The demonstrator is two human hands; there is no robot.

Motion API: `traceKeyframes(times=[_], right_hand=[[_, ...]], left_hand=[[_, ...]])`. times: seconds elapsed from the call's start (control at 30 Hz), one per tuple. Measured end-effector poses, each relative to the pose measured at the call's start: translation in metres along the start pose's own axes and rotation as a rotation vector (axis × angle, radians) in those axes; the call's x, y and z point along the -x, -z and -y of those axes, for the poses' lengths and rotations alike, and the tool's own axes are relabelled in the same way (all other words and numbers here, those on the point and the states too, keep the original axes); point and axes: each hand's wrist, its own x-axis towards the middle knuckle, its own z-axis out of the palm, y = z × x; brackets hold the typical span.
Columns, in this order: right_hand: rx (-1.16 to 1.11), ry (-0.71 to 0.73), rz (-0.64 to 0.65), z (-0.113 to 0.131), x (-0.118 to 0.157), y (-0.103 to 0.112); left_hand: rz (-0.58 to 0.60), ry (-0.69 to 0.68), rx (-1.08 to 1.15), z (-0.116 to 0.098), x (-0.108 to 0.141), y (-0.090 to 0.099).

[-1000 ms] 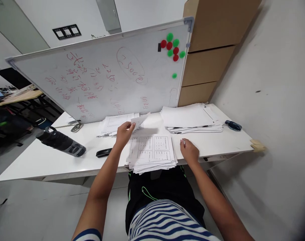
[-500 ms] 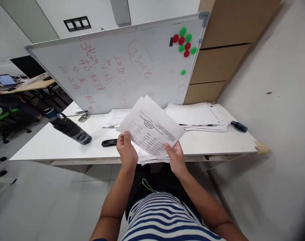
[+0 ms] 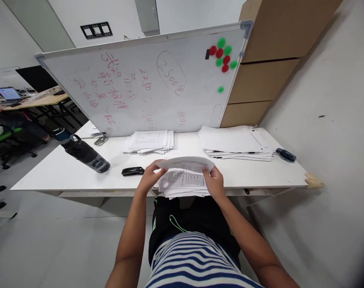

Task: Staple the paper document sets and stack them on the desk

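Between my two hands, a printed paper (image 3: 184, 161) is bowed upward above the desk's front edge; whether it is one sheet or more I cannot tell. My left hand (image 3: 152, 175) pinches its left end with the thumb in front. At the other end my right hand (image 3: 214, 181) grips it in the same way. Just below lies a stack of printed sheets (image 3: 184, 190), partly hidden by the held paper and jutting slightly over the edge. A black stapler (image 3: 132, 171) rests on the desk close to the left hand.
A paper pile (image 3: 148, 141) and a larger paper stack (image 3: 232, 140) lie toward the back of the white desk (image 3: 116, 180). A dark bottle (image 3: 86, 154) stands at left. Behind rises a whiteboard (image 3: 140, 88), beside cardboard boxes (image 3: 259, 80). A dark object (image 3: 286, 155) sits far right.
The held paper was tilted with its printed face toward me; now it is lower, level and bowed. Both hands have turned with it, uncovering the stack below and the pile behind.
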Motion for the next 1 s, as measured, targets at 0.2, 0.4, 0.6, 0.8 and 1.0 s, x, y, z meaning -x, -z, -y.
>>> traceKeyframes(times=[0.2, 0.4, 0.6, 0.8, 1.0], right_hand=[[0.059, 0.042, 0.017, -0.004, 0.007, -0.005], [0.043, -0.053, 0.051, -0.011, 0.006, -0.004], [0.101, -0.054, 0.046, -0.019, 0.011, -0.003], [0.406, 0.098, 0.106, -0.009, 0.021, 0.011], [0.315, -0.061, 0.133, -0.008, 0.031, 0.029]], left_hand=[[-0.171, -0.001, -0.042, 0.019, -0.002, -0.02], [-0.191, 0.034, 0.082, 0.028, 0.001, -0.024], [-0.19, -0.01, 0.12, 0.025, -0.001, -0.029], [-0.221, -0.134, -0.124, 0.02, 0.011, 0.001], [-0.185, 0.086, -0.822, 0.046, 0.005, 0.083]])
